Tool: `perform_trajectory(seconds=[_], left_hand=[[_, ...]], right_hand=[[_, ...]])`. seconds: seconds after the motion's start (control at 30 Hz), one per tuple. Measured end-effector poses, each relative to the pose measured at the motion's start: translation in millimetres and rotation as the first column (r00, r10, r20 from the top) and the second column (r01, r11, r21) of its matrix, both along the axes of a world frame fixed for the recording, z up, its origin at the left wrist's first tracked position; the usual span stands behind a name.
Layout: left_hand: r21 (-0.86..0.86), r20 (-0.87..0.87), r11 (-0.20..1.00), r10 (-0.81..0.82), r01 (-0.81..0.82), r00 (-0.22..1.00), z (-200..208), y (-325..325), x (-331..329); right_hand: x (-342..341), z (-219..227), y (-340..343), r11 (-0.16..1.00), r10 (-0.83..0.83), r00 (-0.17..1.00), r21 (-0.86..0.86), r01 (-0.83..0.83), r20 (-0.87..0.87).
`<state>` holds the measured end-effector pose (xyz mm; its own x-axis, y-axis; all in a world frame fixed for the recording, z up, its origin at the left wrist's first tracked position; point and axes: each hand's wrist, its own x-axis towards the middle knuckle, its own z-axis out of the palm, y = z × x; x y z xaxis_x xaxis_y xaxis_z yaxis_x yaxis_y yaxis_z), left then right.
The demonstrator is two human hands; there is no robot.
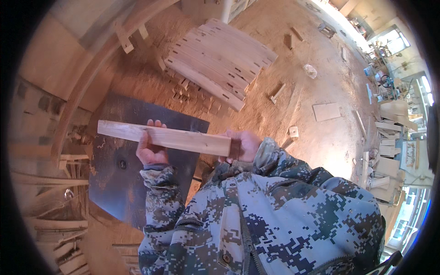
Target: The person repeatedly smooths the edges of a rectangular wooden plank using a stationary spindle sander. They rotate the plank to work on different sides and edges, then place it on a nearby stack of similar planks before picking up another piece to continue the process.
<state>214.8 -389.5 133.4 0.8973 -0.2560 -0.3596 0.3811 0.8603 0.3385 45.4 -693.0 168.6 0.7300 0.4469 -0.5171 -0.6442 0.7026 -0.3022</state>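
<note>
A pale, straight wooden board [188,140] lies across both my hands in front of my body. My left hand [149,149] grips it near the middle, with the thumb on its upper face and the fingertips showing past the far edge. At the board's right end my right hand [245,145] is closed around it; part of those fingers is hidden. Beneath the board and my left hand is a dark metal machine table [137,183], with a small round hole in its top. Whether the board touches that table I cannot tell.
Beyond the table stands a stack of slotted wooden pieces [220,59], with small blocks [183,94] beside it. Sawdust covers the floor [293,59], where a flat panel [326,112] and scraps lie. A curved beam [87,68] rises at left; boards [387,167] lean at right.
</note>
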Motion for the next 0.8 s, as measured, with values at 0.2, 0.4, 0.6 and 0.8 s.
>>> perform_trajectory(seconds=[0.2,0.4,0.6,0.8], left_hand=[[0.07,0.017,0.988,-0.137,0.135,0.99,5,-42,-4],[0.186,0.119,0.941,-0.306,0.282,0.944,32,-87,-24],[0.285,0.297,0.88,-0.457,0.379,0.838,75,-116,-51],[0.504,0.195,0.825,-0.398,0.256,0.896,77,-83,-58]], right_hand=[[-8,3,-4,0.887,0.109,0.994,-0.453,-0.092,0.01],[22,16,-1,0.582,0.514,0.796,-0.811,-0.051,0.319],[46,22,-8,0.724,0.08,0.928,-0.662,0.197,0.363],[134,32,-67,0.485,-0.237,0.893,-0.75,0.449,0.382]])
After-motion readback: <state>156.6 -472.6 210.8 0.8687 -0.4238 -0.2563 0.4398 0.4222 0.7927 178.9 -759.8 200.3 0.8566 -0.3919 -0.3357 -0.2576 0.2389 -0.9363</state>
